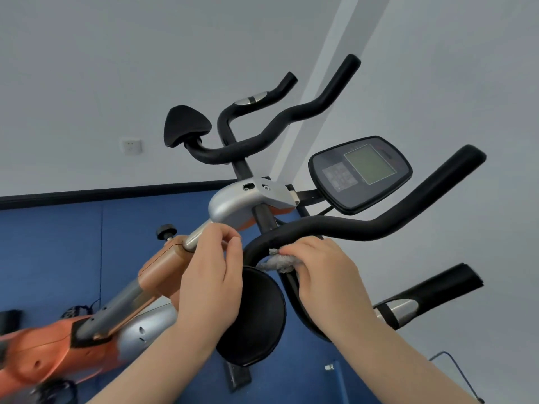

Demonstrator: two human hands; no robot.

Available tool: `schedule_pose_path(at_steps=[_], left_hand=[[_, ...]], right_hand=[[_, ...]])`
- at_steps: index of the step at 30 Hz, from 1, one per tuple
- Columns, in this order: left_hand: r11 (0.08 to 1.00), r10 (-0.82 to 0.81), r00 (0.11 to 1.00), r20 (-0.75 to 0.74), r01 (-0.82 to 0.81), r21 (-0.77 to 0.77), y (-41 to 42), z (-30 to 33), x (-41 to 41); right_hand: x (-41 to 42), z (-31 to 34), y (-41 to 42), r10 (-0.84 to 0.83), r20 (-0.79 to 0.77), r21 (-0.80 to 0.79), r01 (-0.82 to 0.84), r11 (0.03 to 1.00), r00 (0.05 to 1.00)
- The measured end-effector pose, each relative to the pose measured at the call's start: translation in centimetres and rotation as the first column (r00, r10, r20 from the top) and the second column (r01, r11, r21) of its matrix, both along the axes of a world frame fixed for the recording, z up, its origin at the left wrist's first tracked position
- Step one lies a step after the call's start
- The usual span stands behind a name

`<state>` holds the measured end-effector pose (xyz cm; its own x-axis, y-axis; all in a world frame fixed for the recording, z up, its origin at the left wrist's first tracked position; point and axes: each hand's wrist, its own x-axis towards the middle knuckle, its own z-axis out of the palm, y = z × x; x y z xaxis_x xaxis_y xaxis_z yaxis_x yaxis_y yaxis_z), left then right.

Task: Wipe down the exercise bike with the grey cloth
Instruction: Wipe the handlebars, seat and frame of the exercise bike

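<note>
Grey cloth (277,262) is bunched under your right hand (326,275), and you are pressing it against the curved black handlebar (364,228) just where the bar bends down toward the round black pad (256,316). Your right grip is curled over the cloth, pinching it onto the foam, with only a small tuft showing past your knuckles on the side toward your left hand (210,269). That left grip is wrapped around the silver post (194,239) of the exercise bike (58,345), fingertips meeting the thumb, and it looks to be steadying the frame.

To do this stroke well, I judge you are best off keeping the cloth wrapped round the bar rather than dabbing its top. Let your fingers curl under so the hidden underside is getting wiped too. Be sliding along the tube in one direction, away from your left grip and up toward the far end of the bar, rather than scrubbing in place.

The cloth is quite balled up, so little of it is meeting the foam; spreading it flatter inside your grip would likely cover more. Keep bracing with the left hand, since a bike on a blue floor (73,243) may rock under a firm push.

The console (361,173) is sitting just beyond your right grip; go lightly there when you are reaching it.
</note>
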<state>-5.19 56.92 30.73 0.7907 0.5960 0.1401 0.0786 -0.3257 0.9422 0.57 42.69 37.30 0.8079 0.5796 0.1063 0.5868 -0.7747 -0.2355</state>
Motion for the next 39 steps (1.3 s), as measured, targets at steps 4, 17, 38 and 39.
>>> schedule_pose_path(at_steps=[4, 17, 38, 39], left_hand=[[0.999, 0.003, 1.0, -0.016, -0.002, 0.034, -0.2, 0.2, 0.1], [0.993, -0.008, 1.0, 0.004, 0.007, 0.117, 0.2, -0.1, 0.0], [0.99, -0.047, 0.998, -0.052, 0.053, 0.128, 0.0, 0.1, -0.3], [0.989, -0.053, 0.996, -0.077, 0.063, 0.134, 0.1, 0.3, -0.7]], right_hand=[[2.1, 3.7, -1.8, 0.028, -0.305, -0.008, -0.032, 0.999, 0.952], [8.9, 2.6, 4.7, 0.34, -0.257, -0.154, -0.386, 0.91, 0.905], [7.0, 2.5, 4.1, 0.285, -0.083, -0.027, -0.288, 0.957, 0.955], [6.3, 2.6, 3.7, 0.276, -0.058, 0.032, -0.275, 0.961, 0.959]])
